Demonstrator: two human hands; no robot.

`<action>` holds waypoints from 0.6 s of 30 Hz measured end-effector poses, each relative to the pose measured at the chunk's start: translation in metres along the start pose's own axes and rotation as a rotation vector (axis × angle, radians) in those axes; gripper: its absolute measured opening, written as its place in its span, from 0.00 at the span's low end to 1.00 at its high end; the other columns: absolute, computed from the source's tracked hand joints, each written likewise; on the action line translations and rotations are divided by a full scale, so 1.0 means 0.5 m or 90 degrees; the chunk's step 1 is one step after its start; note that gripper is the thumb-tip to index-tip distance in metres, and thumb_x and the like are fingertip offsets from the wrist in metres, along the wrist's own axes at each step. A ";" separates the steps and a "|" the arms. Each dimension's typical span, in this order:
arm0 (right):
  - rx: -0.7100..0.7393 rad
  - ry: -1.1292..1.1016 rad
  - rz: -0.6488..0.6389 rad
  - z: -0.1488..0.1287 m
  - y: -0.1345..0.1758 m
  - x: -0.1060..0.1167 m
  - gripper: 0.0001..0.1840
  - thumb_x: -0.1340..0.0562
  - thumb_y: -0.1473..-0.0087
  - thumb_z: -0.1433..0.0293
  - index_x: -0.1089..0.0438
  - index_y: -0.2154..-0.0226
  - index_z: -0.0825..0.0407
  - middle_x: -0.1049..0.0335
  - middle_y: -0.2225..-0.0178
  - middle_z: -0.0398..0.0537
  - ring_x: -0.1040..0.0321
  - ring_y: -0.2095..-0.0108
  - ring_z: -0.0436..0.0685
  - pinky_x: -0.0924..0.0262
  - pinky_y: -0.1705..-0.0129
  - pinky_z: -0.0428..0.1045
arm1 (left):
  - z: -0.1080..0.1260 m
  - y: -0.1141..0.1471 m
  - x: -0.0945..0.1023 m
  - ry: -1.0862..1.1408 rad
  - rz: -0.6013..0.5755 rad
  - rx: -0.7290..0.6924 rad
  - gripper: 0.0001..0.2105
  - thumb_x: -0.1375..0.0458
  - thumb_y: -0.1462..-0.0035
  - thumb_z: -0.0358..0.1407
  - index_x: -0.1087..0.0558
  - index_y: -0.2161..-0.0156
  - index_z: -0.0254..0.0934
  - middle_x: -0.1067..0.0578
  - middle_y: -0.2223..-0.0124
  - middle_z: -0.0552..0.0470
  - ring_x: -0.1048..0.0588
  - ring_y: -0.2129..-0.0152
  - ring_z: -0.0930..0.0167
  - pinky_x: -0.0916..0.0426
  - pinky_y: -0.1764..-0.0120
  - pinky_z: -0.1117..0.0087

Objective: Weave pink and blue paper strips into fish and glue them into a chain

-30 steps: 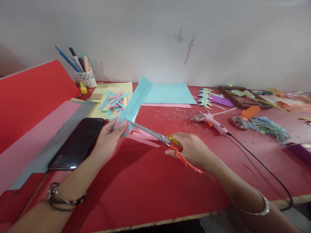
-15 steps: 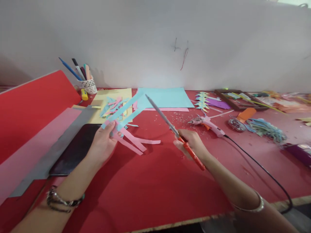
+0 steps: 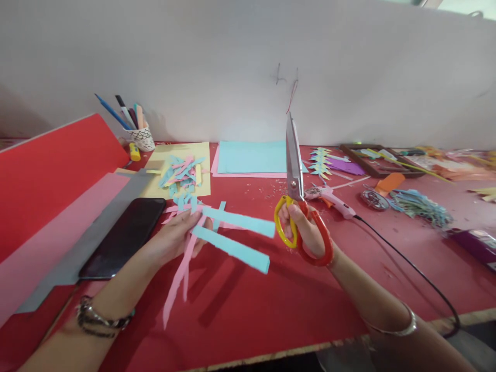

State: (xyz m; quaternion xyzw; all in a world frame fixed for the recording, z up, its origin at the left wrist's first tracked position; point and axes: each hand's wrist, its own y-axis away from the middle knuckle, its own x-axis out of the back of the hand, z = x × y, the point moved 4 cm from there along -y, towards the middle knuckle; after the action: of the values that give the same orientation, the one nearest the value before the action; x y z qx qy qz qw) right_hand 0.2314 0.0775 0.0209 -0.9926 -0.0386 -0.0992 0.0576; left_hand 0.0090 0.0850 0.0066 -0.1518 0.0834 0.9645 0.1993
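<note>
My left hand [image 3: 182, 232] pinches a bunch of crossed paper strips above the red table. Two light blue paper strips [image 3: 236, 248] point to the right, and pink paper strips [image 3: 176, 287] hang down toward me. More strip ends stick out behind the fingers, partly hidden. In my right hand [image 3: 304, 227] are scissors [image 3: 295, 165] with one yellow and one red handle. Their blades point up and look closed together. The scissors are apart from the strips, just right of the blue ends.
A phone [image 3: 124, 237] lies left of my hand. Cut paper pieces [image 3: 184, 173] rest on a yellow sheet [image 3: 157, 155]. Blue sheets [image 3: 251, 157] lie at the back. A pink glue gun [image 3: 337, 201] with a black cord stands to the right, near a dark tray [image 3: 403, 170].
My left hand has turned the strips, so the blue ends now point right and the pink ones down. My right hand has swung the scissors upright, showing both handles.
</note>
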 end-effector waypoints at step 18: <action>-0.081 -0.060 -0.277 0.000 0.046 -0.096 0.14 0.39 0.59 0.71 0.48 0.78 0.50 0.46 0.79 0.35 0.49 0.81 0.43 0.49 0.79 0.42 | -0.039 0.017 -0.097 -0.336 -0.060 -0.002 0.09 0.43 0.54 0.39 0.35 0.68 0.38 0.37 0.81 0.63 0.44 0.90 0.81 0.48 0.86 0.79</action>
State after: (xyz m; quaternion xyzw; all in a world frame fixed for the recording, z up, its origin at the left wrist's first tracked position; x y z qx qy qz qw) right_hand 0.1868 0.0514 0.0087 -0.9662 -0.2478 -0.0651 -0.0294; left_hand 0.0531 0.0558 0.0050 0.1007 0.0198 0.9606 0.2584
